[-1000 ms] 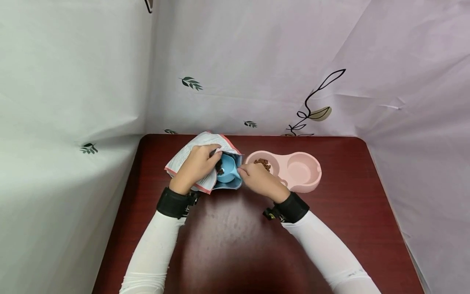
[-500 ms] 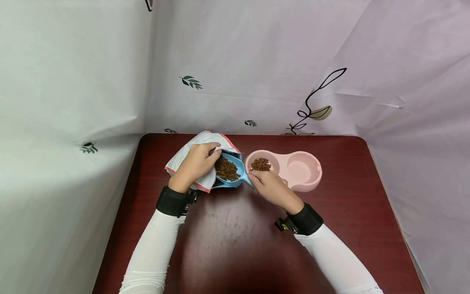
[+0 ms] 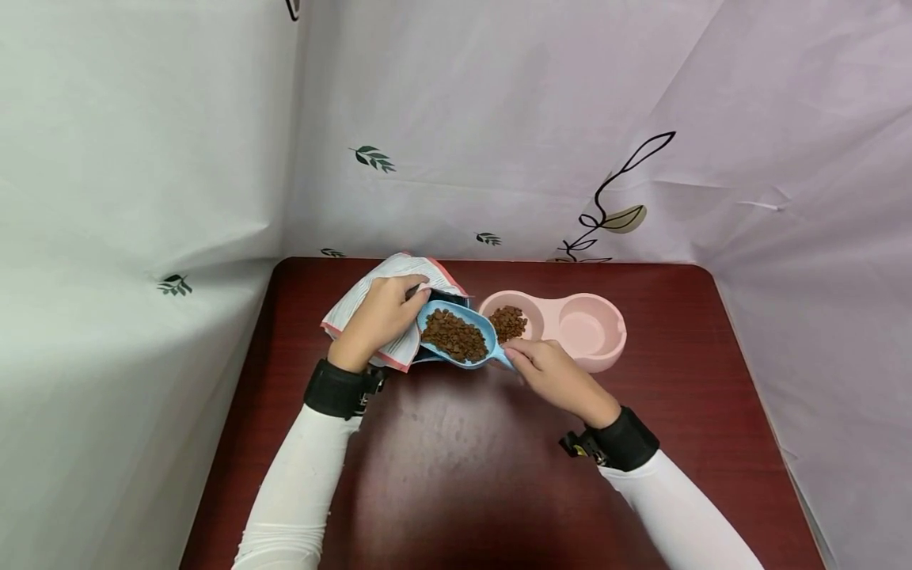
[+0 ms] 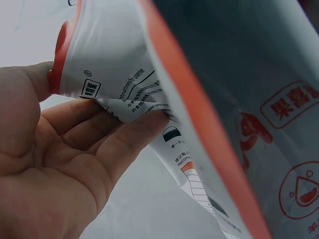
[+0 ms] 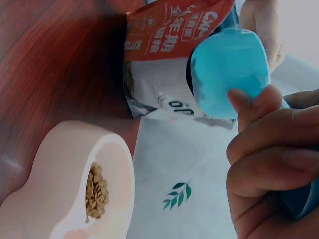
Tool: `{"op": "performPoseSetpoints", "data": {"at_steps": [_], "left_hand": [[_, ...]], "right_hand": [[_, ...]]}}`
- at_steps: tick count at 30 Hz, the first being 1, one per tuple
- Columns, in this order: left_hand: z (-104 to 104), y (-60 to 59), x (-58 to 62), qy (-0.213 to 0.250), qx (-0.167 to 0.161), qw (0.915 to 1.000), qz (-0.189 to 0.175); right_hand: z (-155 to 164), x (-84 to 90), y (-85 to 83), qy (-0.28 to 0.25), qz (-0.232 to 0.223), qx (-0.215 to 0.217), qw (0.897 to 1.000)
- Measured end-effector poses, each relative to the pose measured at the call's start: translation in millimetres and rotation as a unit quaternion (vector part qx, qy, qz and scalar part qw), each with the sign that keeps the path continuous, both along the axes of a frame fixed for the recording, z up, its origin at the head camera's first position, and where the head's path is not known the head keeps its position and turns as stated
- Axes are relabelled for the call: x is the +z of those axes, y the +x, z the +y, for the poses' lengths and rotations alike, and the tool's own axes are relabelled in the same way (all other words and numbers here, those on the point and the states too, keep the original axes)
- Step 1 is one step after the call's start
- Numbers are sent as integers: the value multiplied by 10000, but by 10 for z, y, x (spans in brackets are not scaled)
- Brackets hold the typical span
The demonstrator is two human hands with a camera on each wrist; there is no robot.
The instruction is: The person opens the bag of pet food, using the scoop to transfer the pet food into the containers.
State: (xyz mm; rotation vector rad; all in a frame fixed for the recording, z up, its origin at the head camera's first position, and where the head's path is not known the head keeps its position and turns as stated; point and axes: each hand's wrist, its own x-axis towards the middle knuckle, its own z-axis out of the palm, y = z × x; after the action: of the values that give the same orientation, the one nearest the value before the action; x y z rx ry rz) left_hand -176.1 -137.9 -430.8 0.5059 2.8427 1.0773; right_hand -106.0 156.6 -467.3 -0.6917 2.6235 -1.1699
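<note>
My left hand [image 3: 378, 321] holds the top edge of a white, red-trimmed pet food bag [image 3: 388, 267] at the back left. Its thumb and fingers are on either side of the printed film [image 4: 112, 50] in the left wrist view. With my right hand [image 3: 563, 381] I grip the handle of a light-blue scoop [image 3: 503, 358]. Brown kibble [image 3: 454, 336] fills the scoop, which overlaps the bag's mouth in the head view. From below, the right wrist view shows the scoop's underside [image 5: 232, 64] beside the bag's red-and-white front [image 5: 164, 64].
Right of the bag stands a pink double bowl [image 3: 552, 317]. Its left basin has some kibble [image 3: 508, 323] in it; the right basin [image 3: 580, 331] is bare. A dark red table [image 3: 456, 475] lies beneath, with a pale patterned curtain [image 3: 442, 119] behind.
My right hand has drawn the scoop out of the bag's mouth, toward the right and nearer me; its load of kibble has come into sight. The left hand has stayed on the bag.
</note>
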Motion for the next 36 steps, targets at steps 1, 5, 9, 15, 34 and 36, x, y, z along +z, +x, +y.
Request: {"op": "performPoseSetpoints", "data": {"at_steps": [1, 5, 9, 15, 34, 36], "left_hand": [[0, -3, 3, -5, 13, 10000, 15], [2, -10, 14, -33, 53, 10000, 45], [9, -14, 13, -26, 47, 10000, 75], [15, -8, 16, 9, 33, 10000, 77], [26, 10, -17, 10, 19, 9999, 148], [25, 7, -18, -14, 44, 9999, 149]], "right_hand": [[31, -2, 2, -49, -5, -1, 10000], [133, -14, 1, -203, -10, -26, 9998], [206, -45, 8, -393, -109, -68, 9991], [285, -113, 64, -783, -343, -271, 9960], [816, -170, 325, -1675, 120, -1099, 9796], [880, -176, 344, -1643, 186, -1273, 9780]]}}
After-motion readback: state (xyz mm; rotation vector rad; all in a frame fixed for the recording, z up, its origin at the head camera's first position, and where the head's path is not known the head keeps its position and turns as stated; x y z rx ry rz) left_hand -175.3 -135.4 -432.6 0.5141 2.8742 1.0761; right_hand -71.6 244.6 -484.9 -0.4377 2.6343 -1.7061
